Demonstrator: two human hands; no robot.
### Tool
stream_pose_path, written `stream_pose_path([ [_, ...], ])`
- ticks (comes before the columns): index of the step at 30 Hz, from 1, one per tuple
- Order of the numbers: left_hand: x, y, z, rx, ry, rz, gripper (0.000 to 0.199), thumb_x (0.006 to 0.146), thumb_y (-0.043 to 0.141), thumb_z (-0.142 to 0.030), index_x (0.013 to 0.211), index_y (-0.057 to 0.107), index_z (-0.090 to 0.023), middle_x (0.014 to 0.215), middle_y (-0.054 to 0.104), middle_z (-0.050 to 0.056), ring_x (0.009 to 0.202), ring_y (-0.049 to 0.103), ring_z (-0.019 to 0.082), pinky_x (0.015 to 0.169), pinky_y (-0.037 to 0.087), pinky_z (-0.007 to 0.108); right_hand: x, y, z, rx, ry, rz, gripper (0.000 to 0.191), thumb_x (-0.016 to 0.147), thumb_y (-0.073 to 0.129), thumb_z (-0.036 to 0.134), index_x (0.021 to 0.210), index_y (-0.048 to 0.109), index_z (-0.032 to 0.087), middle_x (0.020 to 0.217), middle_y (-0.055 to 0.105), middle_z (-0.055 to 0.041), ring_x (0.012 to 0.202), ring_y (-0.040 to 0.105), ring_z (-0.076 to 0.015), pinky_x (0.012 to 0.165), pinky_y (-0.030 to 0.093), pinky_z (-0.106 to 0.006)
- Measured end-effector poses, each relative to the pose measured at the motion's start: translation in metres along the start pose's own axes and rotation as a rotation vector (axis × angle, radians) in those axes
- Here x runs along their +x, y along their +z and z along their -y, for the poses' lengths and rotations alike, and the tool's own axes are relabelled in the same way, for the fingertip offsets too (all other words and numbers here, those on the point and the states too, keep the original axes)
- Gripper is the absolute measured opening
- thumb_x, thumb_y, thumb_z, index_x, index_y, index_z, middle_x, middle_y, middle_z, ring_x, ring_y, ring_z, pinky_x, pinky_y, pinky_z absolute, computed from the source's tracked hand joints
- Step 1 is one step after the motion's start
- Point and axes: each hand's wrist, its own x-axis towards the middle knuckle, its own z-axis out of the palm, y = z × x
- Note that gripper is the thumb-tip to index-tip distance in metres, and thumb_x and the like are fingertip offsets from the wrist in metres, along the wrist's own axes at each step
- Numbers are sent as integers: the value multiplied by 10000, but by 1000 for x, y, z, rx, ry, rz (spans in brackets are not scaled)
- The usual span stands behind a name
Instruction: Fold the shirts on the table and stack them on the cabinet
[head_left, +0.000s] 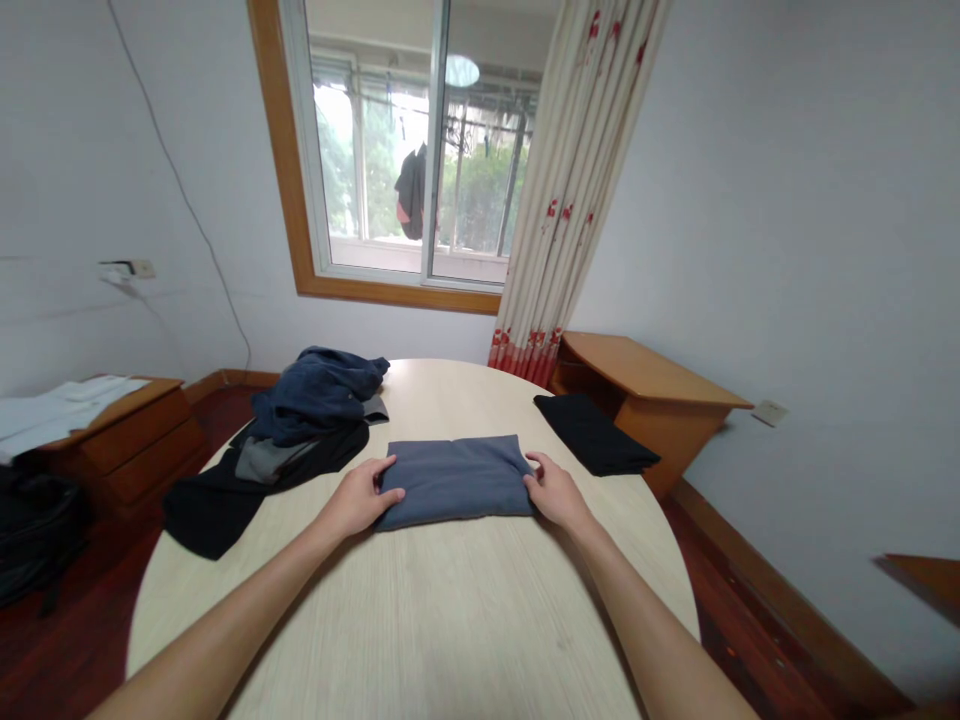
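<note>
A blue-grey cloth [456, 482], folded into a flat rectangle, lies on the pale round table [427, 610]. My left hand [365, 495] holds its left edge, thumb on top near the lower corner and fingers by the upper one. At the right edge my right hand [556, 492] grips the cloth between thumb and fingers. A rumpled pile of dark blue clothing [319, 390] with black and grey pieces is at the table's left. On the right side lies a folded black cloth [592, 435].
Behind the table's right edge stands a wooden desk [652, 375], beside a long curtain [577, 180]. A low wooden cabinet [142, 440] with papers [60, 410] is on the left, with a black bag [37, 530] by it.
</note>
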Motion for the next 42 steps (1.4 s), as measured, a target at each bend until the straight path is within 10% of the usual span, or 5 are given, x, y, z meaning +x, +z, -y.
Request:
stream_pose_path([
  [4, 5, -4, -32, 272, 127, -114, 538, 875, 571, -450, 1302, 622, -127, 1246, 614, 171, 1146, 554, 339, 960, 437, 449, -3, -3, 42, -252, -202, -105, 459, 881, 510, 216, 1330, 583, 148, 1233, 627, -186, 1133, 575, -298, 982, 417, -412],
  [9, 25, 35, -71, 341, 354, 85, 508, 992, 388, -469, 1390, 556, -203, 1522, 457, 119, 1411, 376, 326, 1153, 253, 519, 7, 25, 84, -271, -504, 213, 515, 972, 425, 375, 1441, 494, 173, 1516, 461, -130, 1429, 356, -269, 1190, 186, -482],
  [26, 6, 19, -6, 387, 0, 87, 673, 989, 322, -585, 1523, 380, -180, 1615, 243, 155, 1492, 201, 378, 1150, 182, 621, 27, 26, 14, -194, -115, 275, 645, 1009, 288, 541, 1506, 402, 148, 1579, 355, -123, 1465, 316, -287, 1183, 227, -498],
  [32, -10, 11, -23, 341, 336, 216, 718, 847, 590, -650, 1459, 479, -293, 1625, 244, 104, 1506, 174, 347, 1181, 110, 615, 17, 12, 22, -281, -173, 131, 474, 1002, 355, 444, 1250, 624, 142, 1298, 632, -173, 1216, 566, -290, 1048, 381, -423],
  [42, 0, 0, -4, 451, 150, -61, 443, 964, 412, -230, 1370, 589, -223, 1566, 386, 119, 1475, 281, 324, 1170, 197, 601, -3, 1, 54, -40, -560, 201, 148, 919, 557, 273, 901, 683, 198, 994, 660, -75, 959, 585, -214, 896, 438, -347],
])
